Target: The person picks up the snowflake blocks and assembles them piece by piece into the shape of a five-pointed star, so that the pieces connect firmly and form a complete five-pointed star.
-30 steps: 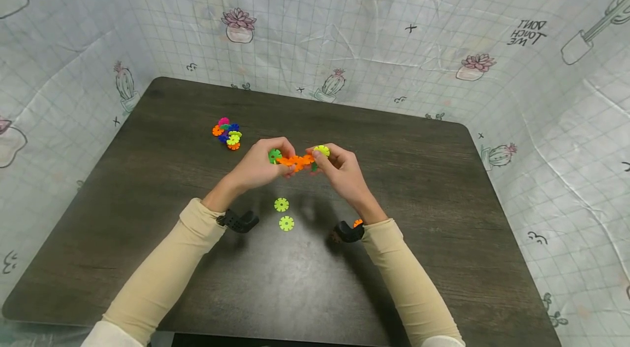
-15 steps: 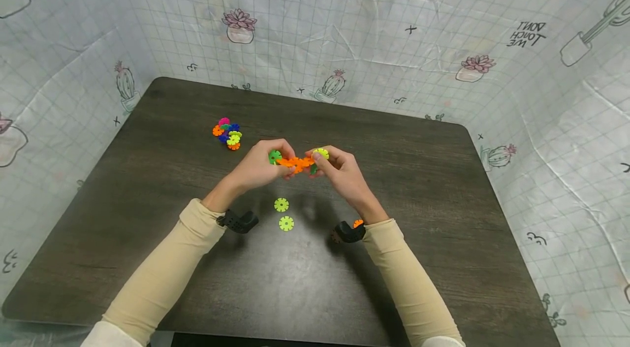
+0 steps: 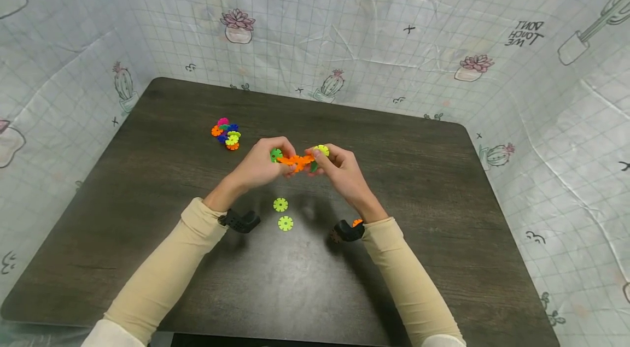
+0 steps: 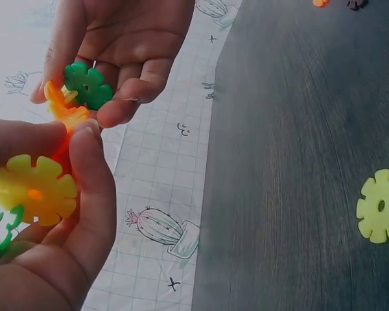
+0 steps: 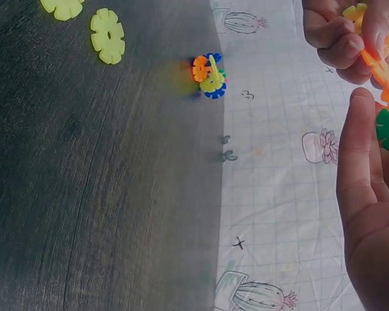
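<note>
Between my two hands, above the middle of the table, is a joined chain of slotted flower-shaped plastic discs. Orange discs (image 3: 297,162) form its middle. My left hand (image 3: 258,165) pinches the left part between thumb and finger. Beside that grip, a yellow disc (image 4: 37,189) and a green disc (image 4: 0,228) show in the left wrist view. My right hand (image 3: 342,171) holds the other end, where a yellow disc (image 3: 322,150) sits by the thumb. A dark green disc (image 4: 87,85) hangs near the right fingers. The fingers partly hide the joints.
Two loose yellow-green discs (image 3: 285,223) lie on the dark table (image 3: 423,199) below the hands. A mixed pile of discs (image 3: 228,134) lies at the back left. An orange disc (image 3: 356,222) shows beside the right wrist. A printed curtain (image 3: 369,35) surrounds the table's back and sides.
Both hands stay almost in place. The right end of the chain has dipped a little and come back up; the discs on the table have not moved.
</note>
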The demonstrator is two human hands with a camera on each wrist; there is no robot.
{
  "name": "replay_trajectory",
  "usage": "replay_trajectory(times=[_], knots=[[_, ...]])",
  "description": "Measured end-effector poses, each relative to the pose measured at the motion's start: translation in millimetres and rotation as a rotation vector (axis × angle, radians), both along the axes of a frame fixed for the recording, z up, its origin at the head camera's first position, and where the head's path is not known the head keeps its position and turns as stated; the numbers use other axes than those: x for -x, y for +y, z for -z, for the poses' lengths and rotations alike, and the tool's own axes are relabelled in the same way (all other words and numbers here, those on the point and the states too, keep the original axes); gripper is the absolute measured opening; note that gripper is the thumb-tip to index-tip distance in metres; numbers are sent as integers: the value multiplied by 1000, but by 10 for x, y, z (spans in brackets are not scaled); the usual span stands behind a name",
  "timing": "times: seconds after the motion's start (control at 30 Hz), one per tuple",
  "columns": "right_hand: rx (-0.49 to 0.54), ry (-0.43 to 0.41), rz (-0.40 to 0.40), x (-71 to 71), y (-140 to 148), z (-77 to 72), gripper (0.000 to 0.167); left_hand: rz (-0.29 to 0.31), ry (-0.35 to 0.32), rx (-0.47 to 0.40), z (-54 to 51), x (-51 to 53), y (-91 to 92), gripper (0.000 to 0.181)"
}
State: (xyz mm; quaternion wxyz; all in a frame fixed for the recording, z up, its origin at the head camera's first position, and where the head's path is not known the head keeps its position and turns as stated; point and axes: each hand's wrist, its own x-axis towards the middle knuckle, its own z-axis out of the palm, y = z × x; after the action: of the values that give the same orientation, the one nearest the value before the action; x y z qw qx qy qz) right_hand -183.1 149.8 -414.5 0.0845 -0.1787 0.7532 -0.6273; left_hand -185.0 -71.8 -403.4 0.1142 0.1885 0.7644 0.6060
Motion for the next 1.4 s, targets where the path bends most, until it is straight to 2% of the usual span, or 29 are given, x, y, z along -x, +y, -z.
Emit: replay_trajectory(times=[0.3, 0.43, 0.6, 0.97, 1.1, 1.4], knots=[[39, 24, 23, -4, -36, 52, 32, -41, -29, -29, -3, 7, 67, 10], [58, 10, 24, -11, -40, 115, 35, -57, -34, -27, 50, 26, 107, 10], [28, -35, 19, -15, -20, 135, 37, -59, -67, -31, 129, 36, 133, 9], [-31, -94, -10, 9, 48, 97, 42, 65, -125, -70, 136, 39, 18, 13], [-60, -86, -7, 8, 53, 98, 41, 111, -147, -53, 136, 42, -43, 17], [-89, -27, 13, 1, 62, 80, 38, 193, -142, 43, 103, 51, -117, 25]])
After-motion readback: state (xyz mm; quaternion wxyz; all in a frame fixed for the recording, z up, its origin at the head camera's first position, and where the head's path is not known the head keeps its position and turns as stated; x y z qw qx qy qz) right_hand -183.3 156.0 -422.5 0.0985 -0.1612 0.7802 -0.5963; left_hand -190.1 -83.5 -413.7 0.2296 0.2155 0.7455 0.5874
